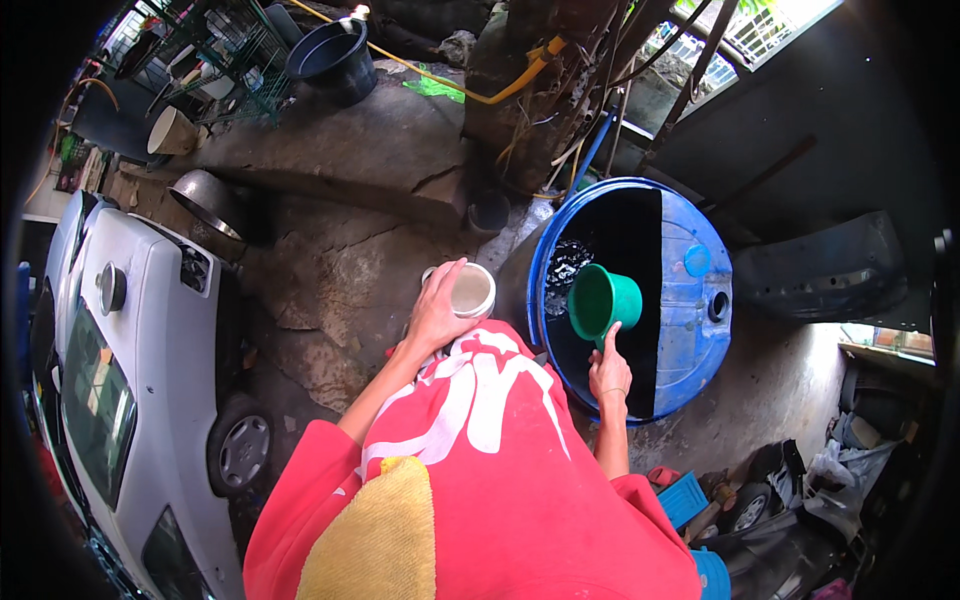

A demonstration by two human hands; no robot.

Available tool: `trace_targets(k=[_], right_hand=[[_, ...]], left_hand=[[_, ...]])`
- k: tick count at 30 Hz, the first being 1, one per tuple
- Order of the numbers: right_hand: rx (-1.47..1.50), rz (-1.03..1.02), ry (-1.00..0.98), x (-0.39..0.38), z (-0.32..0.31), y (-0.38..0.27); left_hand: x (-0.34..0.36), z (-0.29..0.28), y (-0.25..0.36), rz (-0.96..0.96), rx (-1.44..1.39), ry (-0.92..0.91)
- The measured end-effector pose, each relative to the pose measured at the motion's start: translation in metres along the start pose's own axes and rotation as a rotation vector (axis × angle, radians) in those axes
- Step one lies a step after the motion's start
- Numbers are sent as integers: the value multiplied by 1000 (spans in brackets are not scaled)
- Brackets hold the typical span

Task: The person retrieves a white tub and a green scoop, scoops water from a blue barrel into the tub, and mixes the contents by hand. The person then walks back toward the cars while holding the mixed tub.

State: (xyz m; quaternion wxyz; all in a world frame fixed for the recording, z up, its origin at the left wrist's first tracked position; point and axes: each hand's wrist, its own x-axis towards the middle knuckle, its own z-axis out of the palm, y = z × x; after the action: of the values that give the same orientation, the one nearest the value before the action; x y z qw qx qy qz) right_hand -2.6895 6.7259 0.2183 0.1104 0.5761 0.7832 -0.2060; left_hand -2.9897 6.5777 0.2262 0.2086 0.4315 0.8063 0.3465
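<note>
Holding a green dipper (612, 300), the right hand (609, 378) (index straight) points forward.

A cracked concrete floor (335, 265) carries a blue drum (685, 340), its top half open, and a pale car (165, 300) parked at left. A small dark container (489, 213) stands on it at the foot of a raised ledge (330, 150). A black tub (338, 70) and a crumpled green bag (435, 87) sit on the ledge. At lower right, a blue crate (684, 500) and a wheel (750, 508) lie amid clutter (835, 475) on the floor.
</note>
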Motion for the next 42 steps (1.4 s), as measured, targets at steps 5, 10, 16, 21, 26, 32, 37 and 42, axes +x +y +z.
trace_targets(k=[5,10,16,21,26,32,37,42], right_hand=[[277,-44,-1,3,-4,4],[636,-125,39,4,-2,18],[722,-175,51,-27,-57,-6],[612,-346,116,-43,-101,-39],[418,-487,149,-42,-125,-59],[319,-584,160,-42,-130,-81],[347,-588,123,-37,-118,-79],[233,-614,176,-42,-113,-83]], left_hand=[[3,2,-3,-7,-5,13],[12,-2,5,78,32,-47],[29,-3,21,230,29,-90],[35,-1,30,316,16,-93],[35,10,36,394,-38,-50],[32,9,38,407,-84,25],[28,6,40,409,-67,54],[27,11,35,424,-77,60]])
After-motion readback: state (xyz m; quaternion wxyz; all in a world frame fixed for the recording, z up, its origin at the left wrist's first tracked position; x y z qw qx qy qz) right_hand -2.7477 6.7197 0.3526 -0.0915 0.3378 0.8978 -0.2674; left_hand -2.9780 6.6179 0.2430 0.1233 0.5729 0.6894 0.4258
